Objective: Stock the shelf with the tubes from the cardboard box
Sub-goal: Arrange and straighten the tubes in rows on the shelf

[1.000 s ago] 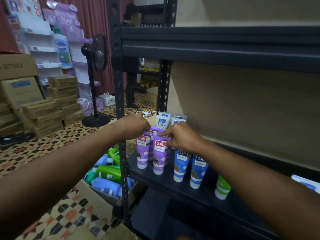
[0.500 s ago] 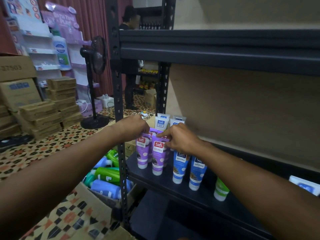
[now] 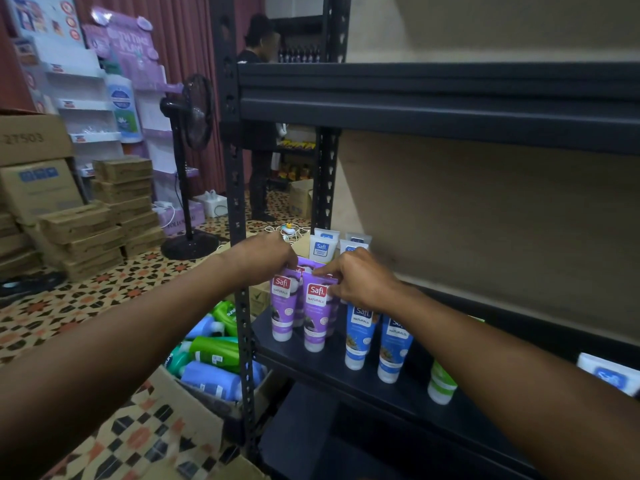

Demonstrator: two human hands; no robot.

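Two bare forearms reach in from the bottom corners toward a dark metal shelf (image 3: 398, 393). Low on the left, on the patterned floor, sits an open cardboard box (image 3: 204, 415) holding green and blue bottles (image 3: 214, 351) lying on their sides. The shelf's front upright post (image 3: 242, 323) rises between the box and the shelf board, and the left arm crosses in front of it.

On the board, tubes stand on their caps. The right forearm partly hides a green tube (image 3: 440, 386). Left of it are two blue tubes (image 3: 360, 334), their tops covered by the right hand (image 3: 360, 278). Next come the purple tubes (image 3: 315, 313), clustered at the shelf's left end.

Both hands meet at the purple tubes' crimped tops. The left hand (image 3: 263, 258) curls its fingers over the left one, and the right pinches the front one between thumb and forefinger.

White tubes (image 3: 322, 245) stand just behind. Beyond are a standing fan (image 3: 194, 109), stacked cartons (image 3: 121, 188) and a person (image 3: 258, 64) facing away.
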